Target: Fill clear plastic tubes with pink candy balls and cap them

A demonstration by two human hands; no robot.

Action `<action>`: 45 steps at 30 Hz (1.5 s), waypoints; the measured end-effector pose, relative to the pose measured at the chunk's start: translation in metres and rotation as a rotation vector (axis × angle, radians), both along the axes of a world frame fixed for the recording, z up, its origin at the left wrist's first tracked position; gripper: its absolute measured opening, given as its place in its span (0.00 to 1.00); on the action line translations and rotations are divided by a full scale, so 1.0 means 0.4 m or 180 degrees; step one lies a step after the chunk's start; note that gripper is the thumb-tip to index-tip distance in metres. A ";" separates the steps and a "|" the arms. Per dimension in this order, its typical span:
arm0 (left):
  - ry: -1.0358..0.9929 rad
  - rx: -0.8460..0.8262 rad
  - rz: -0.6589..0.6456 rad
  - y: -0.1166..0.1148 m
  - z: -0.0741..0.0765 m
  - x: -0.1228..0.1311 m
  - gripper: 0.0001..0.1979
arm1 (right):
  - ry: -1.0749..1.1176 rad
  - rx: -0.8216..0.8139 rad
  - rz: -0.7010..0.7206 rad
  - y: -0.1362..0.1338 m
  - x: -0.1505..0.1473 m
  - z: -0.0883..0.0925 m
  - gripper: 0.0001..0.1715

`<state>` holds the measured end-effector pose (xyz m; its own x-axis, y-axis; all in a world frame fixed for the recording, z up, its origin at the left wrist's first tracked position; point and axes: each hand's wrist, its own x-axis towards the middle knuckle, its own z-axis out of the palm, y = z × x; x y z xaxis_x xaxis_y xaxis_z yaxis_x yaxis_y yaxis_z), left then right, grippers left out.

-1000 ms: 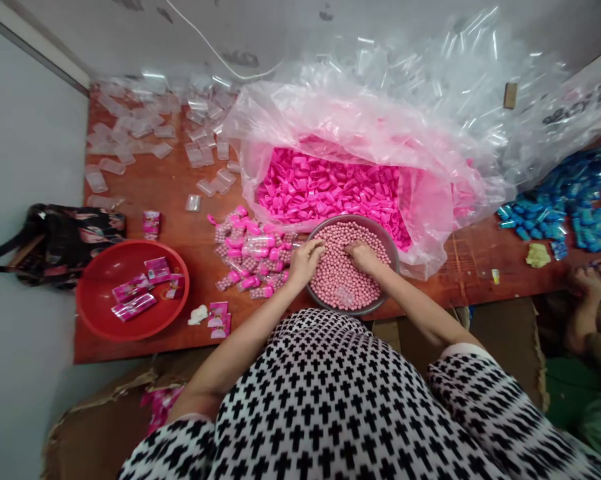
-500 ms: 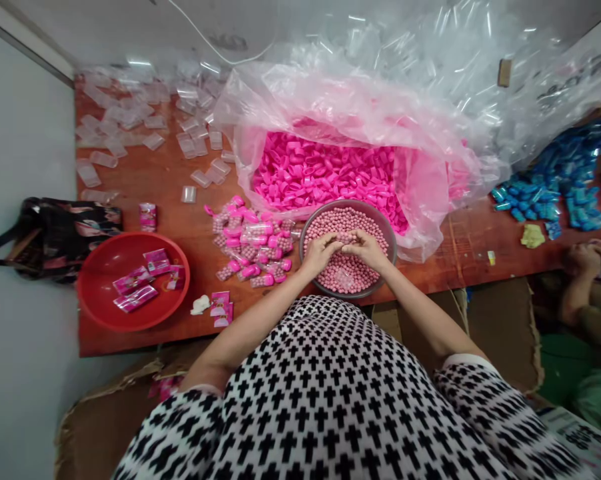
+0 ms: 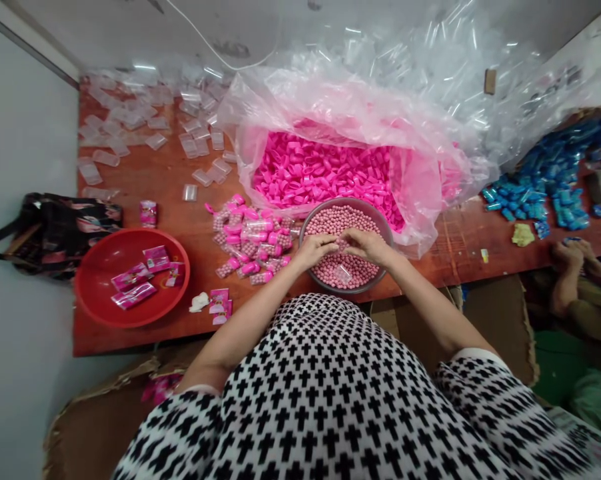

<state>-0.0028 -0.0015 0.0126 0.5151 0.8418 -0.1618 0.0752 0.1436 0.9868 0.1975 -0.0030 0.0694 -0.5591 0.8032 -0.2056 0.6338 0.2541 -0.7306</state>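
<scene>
A grey bowl (image 3: 389, 235) full of small pink balls (image 3: 348, 219) stands at the table's front edge. Over its left side is my left hand (image 3: 318, 251), fingers pinched together. My right hand (image 3: 366, 245) curves over the right side, its fingertips close to the left ones. What lies between the fingertips is too small and blurred to make out. A clear plastic piece (image 3: 344, 273) rests on the balls below my hands. Left of the bowl lies a heap of small clear containers with pink caps (image 3: 256, 230), filled with pink balls.
Behind the bowl lies an open plastic bag (image 3: 415, 193) of pink caps (image 3: 320, 167). Empty clear containers (image 3: 190, 143) lie at back left. A red basin (image 3: 95, 293) holds pink packets, beside a black bag (image 3: 45, 233). Blue pieces (image 3: 525, 193) and another person's hands (image 3: 570, 257) are at right.
My fingertips have drawn slightly apart over the bowl; the left hand has shifted a little left. The camera view has moved slightly.
</scene>
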 end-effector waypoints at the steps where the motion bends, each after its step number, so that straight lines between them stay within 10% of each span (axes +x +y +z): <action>1: -0.0038 -0.0059 -0.0051 0.000 -0.006 0.001 0.17 | 0.0035 -0.0118 -0.0031 -0.001 0.001 -0.007 0.16; 7: -0.0091 -0.0138 0.0089 0.014 -0.040 0.017 0.20 | 0.0619 -0.0707 -0.0870 -0.013 0.001 -0.060 0.21; 17: 0.0545 0.0223 0.0419 0.044 -0.053 0.006 0.15 | 0.0609 -0.0936 -0.1038 0.010 0.018 -0.123 0.15; 23: 0.0340 0.0142 0.0590 0.047 -0.057 -0.008 0.17 | -0.1229 0.0313 -0.0709 -0.016 0.055 -0.075 0.23; 33: -0.0601 -0.0893 0.0836 -0.025 -0.036 -0.017 0.26 | -0.1978 -0.0107 -0.0143 -0.211 -0.057 -0.065 0.26; 45: -0.0740 -0.1243 0.1101 -0.060 0.000 -0.019 0.24 | -0.1974 0.0296 -0.1101 -0.102 0.042 -0.062 0.27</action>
